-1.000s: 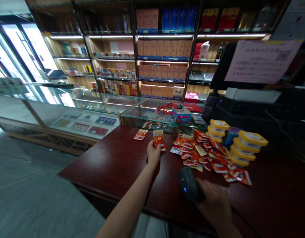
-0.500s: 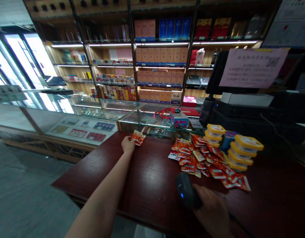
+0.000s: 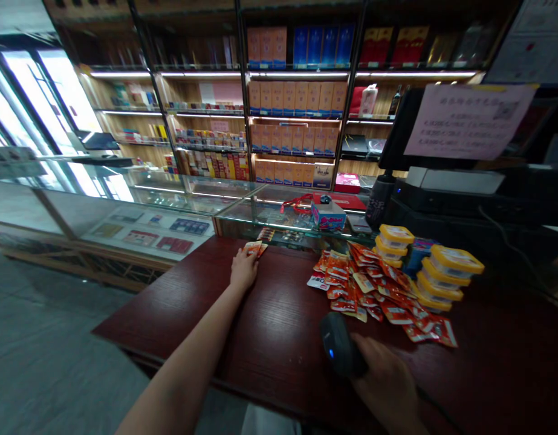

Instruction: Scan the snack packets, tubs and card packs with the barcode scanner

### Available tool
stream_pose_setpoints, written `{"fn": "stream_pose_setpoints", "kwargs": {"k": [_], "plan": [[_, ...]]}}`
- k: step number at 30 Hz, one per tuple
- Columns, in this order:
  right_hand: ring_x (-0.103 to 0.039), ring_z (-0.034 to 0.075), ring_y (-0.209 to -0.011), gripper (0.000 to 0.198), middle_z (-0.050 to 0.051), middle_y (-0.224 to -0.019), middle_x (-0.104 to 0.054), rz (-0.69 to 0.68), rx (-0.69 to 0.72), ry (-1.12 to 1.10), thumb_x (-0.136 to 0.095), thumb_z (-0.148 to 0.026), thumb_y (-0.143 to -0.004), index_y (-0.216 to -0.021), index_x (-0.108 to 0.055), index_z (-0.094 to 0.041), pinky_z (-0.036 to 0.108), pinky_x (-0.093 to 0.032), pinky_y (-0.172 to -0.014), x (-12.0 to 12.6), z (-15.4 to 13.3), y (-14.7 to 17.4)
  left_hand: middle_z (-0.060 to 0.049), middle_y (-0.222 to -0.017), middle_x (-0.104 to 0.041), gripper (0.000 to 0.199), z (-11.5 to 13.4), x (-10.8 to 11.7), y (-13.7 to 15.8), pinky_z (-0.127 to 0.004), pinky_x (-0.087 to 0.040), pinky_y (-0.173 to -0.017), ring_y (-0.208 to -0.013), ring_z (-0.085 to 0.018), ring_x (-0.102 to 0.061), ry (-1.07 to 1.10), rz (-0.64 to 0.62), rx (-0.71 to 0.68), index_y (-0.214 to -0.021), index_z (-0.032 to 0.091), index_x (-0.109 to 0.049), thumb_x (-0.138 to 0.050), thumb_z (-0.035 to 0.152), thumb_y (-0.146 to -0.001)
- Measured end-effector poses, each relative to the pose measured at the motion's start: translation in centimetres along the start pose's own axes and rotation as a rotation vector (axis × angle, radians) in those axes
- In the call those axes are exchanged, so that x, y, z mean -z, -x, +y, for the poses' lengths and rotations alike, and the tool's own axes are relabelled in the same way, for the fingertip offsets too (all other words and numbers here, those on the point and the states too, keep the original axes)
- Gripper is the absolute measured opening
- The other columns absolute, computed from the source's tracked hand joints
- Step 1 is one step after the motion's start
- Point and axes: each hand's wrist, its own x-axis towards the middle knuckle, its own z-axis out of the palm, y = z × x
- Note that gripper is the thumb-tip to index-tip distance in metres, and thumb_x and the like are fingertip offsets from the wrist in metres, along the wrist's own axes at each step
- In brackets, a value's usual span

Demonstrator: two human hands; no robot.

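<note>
At the desk's far left edge, my left hand point(image 3: 245, 267) covers the near side of a few orange snack packets point(image 3: 257, 246), its fingers curled against them and partly hidden. My right hand point(image 3: 385, 380) wraps around a black handheld barcode scanner point(image 3: 340, 347) with a blue light glowing on it. The scanner is held over the front of the dark red wooden desk point(image 3: 269, 344). Beyond it lies a loose heap of orange snack packets point(image 3: 373, 284). Stacked yellow-lidded tubs point(image 3: 442, 281) stand beside the heap, with a shorter stack point(image 3: 392, 244) behind.
A monitor point(image 3: 392, 133) bearing a pink paper notice point(image 3: 467, 121) rises at the right. Behind the desk runs a glass display counter point(image 3: 236, 208), carrying a small colourful box point(image 3: 328, 216). Shelves of boxed goods point(image 3: 297, 99) line the back wall. The scanner's cable point(image 3: 435, 408) trails right.
My left hand has shifted slightly right and forward, from the packets' left edge to over their near side. My right hand and the scanner have hardly moved.
</note>
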Motion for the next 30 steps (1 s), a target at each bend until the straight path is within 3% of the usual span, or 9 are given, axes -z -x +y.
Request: {"fn": "stream_pose_setpoints", "kwargs": {"k": [6,10,13,16,19,24,27,30], "plan": [[-0.061,0.019,-0.081,0.038,0.0,-0.085,-0.065,-0.052,-0.048,0.017,-0.056,-0.009,-0.073,-0.108,-0.054,-0.023,0.031,-0.038,-0.074,0.4,-0.3,-0.5,-0.014,-0.138,-0.046,0.041,4.2,-0.4,1.2,-0.046,-0.03,-0.11,-0.134,-0.03,-0.035,0.088,0.104,-0.197,-0.124,0.018,-0.059,-0.05,0.018,-0.084],[-0.061,0.019,-0.082,0.036,0.0,-0.086,-0.066,-0.059,-0.066,0.014,-0.056,-0.012,-0.073,-0.108,-0.055,-0.023,0.03,-0.038,-0.074,0.4,-0.3,-0.6,-0.012,-0.117,-0.059,0.034,8.9,-1.1,1.7,-0.041,-0.04,-0.102,-0.112,-0.025,-0.053,0.239,0.042,-0.336,-0.113,0.017,-0.065,-0.052,0.016,-0.081],[-0.061,0.019,-0.081,0.037,0.0,-0.085,-0.066,-0.05,-0.066,0.02,-0.056,-0.012,-0.072,-0.109,-0.055,-0.023,0.03,-0.038,-0.072,0.5,-0.3,-0.7,-0.009,-0.099,-0.065,0.027,12.9,-1.5,1.6,-0.035,-0.044,-0.093,-0.099,-0.022,-0.058,0.354,-0.025,-0.33,-0.103,0.017,-0.069,-0.054,0.019,-0.081],[-0.061,0.019,-0.081,0.037,0.001,-0.085,-0.066,-0.05,-0.061,0.03,-0.054,-0.011,-0.073,-0.108,-0.056,-0.022,0.03,-0.039,-0.071,0.5,-0.3,-0.7,-0.009,-0.093,-0.068,0.02,16.5,-2.1,1.2,-0.031,-0.045,-0.087,-0.092,-0.021,-0.061,0.473,-0.108,-0.257,-0.093,0.018,-0.072,-0.06,0.027,-0.08],[-0.061,0.019,-0.081,0.035,0.002,-0.086,-0.066,-0.062,-0.073,0.032,-0.054,-0.011,-0.074,-0.107,-0.057,-0.022,0.031,-0.039,-0.072,0.4,-0.3,-0.6,-0.01,-0.088,-0.07,0.025,19.0,-3.2,0.8,-0.029,-0.046,-0.08,-0.087,-0.022,-0.064,0.557,-0.177,-0.095,-0.089,0.018,-0.071,-0.071,0.036,-0.071],[-0.061,0.019,-0.082,0.037,0.001,-0.087,-0.066,-0.077,-0.093,0.007,-0.056,-0.01,-0.071,-0.107,-0.058,-0.022,0.031,-0.039,-0.071,0.5,-0.4,-0.7,-0.011,-0.093,-0.07,0.041,20.8,-5.1,0.0,-0.028,-0.047,-0.071,-0.086,-0.024,-0.066,0.608,-0.246,0.205,-0.089,0.016,-0.067,-0.082,0.024,-0.051],[-0.061,0.02,-0.083,0.038,0.002,-0.087,-0.066,-0.073,-0.101,0.014,-0.055,-0.009,-0.071,-0.107,-0.057,-0.022,0.031,-0.039,-0.073,0.6,-0.5,-0.7,-0.007,-0.074,-0.068,0.032,21.1,-5.8,-0.4,-0.027,-0.046,-0.063,-0.076,-0.024,-0.066,0.716,-0.323,0.324,-0.073,0.015,-0.064,-0.082,0.016,-0.046],[-0.06,0.02,-0.082,0.038,0.002,-0.087,-0.065,-0.07,-0.101,0.017,-0.055,-0.009,-0.071,-0.106,-0.058,-0.021,0.031,-0.039,-0.073,0.6,-0.5,-0.7,-0.001,-0.05,-0.057,0.022,21.5,-5.9,-0.4,-0.028,-0.044,-0.054,-0.058,-0.021,-0.062,0.93,-0.403,0.43,-0.056,0.015,-0.058,-0.077,0.009,-0.047]]}}
